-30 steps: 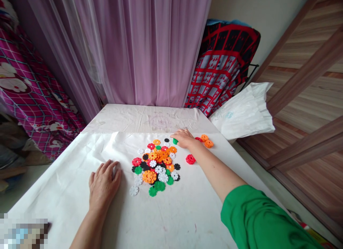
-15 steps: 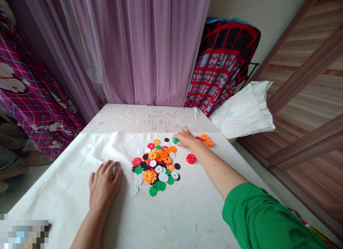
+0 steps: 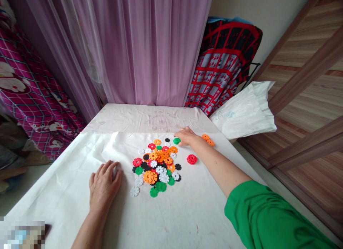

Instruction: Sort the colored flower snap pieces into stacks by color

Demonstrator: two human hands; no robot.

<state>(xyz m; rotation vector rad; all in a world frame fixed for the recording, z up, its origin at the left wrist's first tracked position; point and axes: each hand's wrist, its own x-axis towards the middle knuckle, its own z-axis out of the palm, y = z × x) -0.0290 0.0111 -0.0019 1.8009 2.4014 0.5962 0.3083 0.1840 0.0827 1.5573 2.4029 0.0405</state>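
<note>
The heap of slotted plastic discs (image 3: 162,156) lies on the white-covered counter (image 3: 174,220). Beyond its far right edge, the right hand (image 3: 186,136) is at a green disc (image 3: 177,141); its grip looks partly curled, though whether it has hold of the disc I cannot tell. Left of the heap, the left hand (image 3: 104,181) rests palm down, its grip loosely spread and holding nothing. Right of the heap sit red discs (image 3: 192,159) and, farther off, orange discs (image 3: 208,139).

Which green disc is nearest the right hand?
The farthest back green disc, beside the right hand; the others show lower in view, in or bordering the mixed pile.
</note>
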